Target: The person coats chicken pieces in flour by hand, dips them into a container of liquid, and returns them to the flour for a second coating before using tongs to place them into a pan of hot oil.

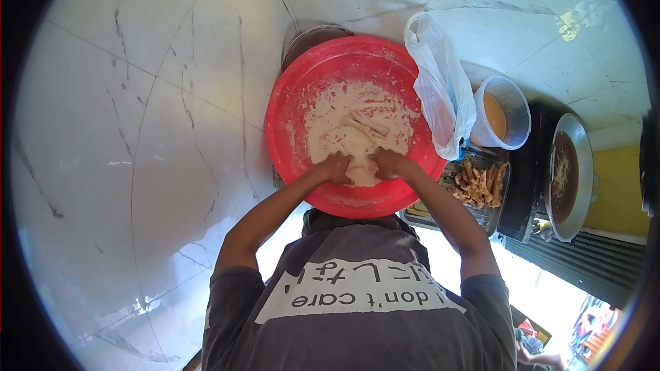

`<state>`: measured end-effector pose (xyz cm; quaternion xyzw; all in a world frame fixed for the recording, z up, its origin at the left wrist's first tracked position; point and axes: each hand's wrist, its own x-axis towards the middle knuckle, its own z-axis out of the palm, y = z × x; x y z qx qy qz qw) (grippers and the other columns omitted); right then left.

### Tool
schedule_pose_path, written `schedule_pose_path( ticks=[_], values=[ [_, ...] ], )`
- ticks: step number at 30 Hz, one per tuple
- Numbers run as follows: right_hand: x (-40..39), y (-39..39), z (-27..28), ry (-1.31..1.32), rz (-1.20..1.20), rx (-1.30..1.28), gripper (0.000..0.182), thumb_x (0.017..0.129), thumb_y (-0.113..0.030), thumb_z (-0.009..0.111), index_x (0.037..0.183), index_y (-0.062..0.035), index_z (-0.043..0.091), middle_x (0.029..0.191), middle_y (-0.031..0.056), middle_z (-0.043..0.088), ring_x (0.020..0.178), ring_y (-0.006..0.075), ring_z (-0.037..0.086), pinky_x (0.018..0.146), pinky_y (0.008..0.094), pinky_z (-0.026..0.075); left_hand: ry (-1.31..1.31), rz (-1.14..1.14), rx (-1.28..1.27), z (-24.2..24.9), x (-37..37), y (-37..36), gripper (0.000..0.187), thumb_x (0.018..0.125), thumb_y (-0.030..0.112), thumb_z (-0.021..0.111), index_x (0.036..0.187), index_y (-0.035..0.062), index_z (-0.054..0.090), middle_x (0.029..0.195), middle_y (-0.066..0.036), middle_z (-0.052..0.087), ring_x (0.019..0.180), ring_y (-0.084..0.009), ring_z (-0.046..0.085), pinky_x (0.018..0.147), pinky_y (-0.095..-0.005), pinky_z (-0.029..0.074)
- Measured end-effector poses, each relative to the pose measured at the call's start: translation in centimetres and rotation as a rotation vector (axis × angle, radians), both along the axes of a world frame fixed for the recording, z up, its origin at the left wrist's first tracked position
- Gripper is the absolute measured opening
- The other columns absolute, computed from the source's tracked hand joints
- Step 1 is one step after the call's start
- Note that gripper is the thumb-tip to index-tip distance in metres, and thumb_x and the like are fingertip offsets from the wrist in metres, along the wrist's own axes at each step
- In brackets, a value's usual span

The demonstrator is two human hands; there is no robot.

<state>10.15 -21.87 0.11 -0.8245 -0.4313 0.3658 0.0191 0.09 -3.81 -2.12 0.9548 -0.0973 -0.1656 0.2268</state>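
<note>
A wide red basin (289, 106) holds pale flour (328, 127) spread over its bottom, with some clinging to its walls. Flour-coated pieces (364, 124) lie near the middle of it. At the near side of the basin, my left hand (335, 167) has its fingers down in the flour, curled and partly hidden. Facing it a short way to the right, my right hand (386, 163) also reaches into the flour, its fingertips buried. Whether either hand grips anything cannot be made out.
Right of the basin are a white plastic bag (440, 82), a tub (515, 120) of orange liquid, and a tray of browned fried pieces (479, 185). Farther right, a large pan (582, 165) holds dark oil with food. A marbled tiled wall (172, 130) surrounds the area.
</note>
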Motion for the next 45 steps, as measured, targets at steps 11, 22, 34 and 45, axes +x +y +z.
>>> schedule_pose_path(
  ticks=[11, 22, 34, 45],
  values=[
    [-1.0, -0.4, 1.4, 0.333, 0.003, 0.038, 0.035, 0.065, -0.035, 0.073, 0.086, -0.0074, 0.067, 0.078, 0.0141, 0.065, 0.077, 0.0287, 0.062, 0.070, 0.0369, 0.047, 0.460, -0.216, -0.199, 1.7, -0.2, -0.9, 0.046, 0.071, 0.026, 0.066, 0.111, 0.0052, 0.057, 0.096, -0.020, 0.061, 0.093, -0.0340, 0.058, 0.081, -0.0393, 0.044],
    [-0.5, -1.1, 1.6, 0.457, -0.026, 0.120, 0.031, 0.067, -0.027, 0.074, 0.087, -0.0043, 0.066, 0.073, 0.0099, 0.065, 0.073, 0.0201, 0.062, 0.069, 0.0317, 0.047, 0.359, -0.161, -0.356, 1.5, -0.5, -0.4, 0.040, 0.071, 0.022, 0.066, 0.106, 0.0041, 0.058, 0.090, -0.017, 0.063, 0.090, -0.0300, 0.060, 0.078, -0.0367, 0.046],
    [-0.3, -0.5, 0.8, 0.241, -0.216, 0.272, 0.027, 0.073, -0.021, 0.068, 0.093, -0.0038, 0.064, 0.078, 0.0125, 0.065, 0.064, 0.0240, 0.061, 0.062, 0.0298, 0.047, 0.102, 0.008, -0.331, 0.2, 0.7, 0.2, 0.039, 0.071, 0.024, 0.066, 0.104, 0.0039, 0.060, 0.092, -0.018, 0.063, 0.090, -0.0329, 0.059, 0.081, -0.0364, 0.045],
    [-0.4, 0.5, -0.8, -0.110, -0.135, 0.380, 0.030, 0.074, -0.027, 0.066, 0.098, -0.0098, 0.063, 0.088, 0.0154, 0.064, 0.086, 0.0314, 0.060, 0.075, 0.0390, 0.046, -0.008, 0.085, -0.133, -0.2, 1.2, 0.0, 0.044, 0.067, 0.034, 0.071, 0.099, 0.0055, 0.062, 0.092, -0.017, 0.064, 0.088, -0.0318, 0.061, 0.078, -0.0389, 0.046]
  ],
)
